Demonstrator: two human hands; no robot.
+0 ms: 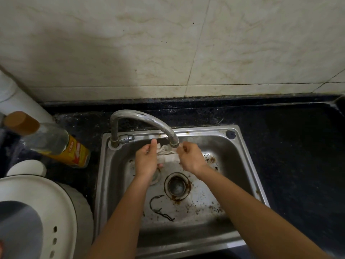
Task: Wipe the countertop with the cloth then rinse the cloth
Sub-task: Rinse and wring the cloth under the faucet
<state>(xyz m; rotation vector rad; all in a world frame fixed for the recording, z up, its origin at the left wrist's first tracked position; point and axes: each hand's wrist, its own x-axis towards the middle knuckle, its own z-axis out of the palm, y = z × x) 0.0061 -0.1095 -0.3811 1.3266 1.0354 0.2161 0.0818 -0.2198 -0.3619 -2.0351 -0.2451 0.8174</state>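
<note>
Cloth is held bunched between both hands, just under the tap spout, over the steel sink. Left hand is curled round one end, right hand is clenched on the other. Black countertop is backed by stained wall tiles; a bottle is seen left.
</note>
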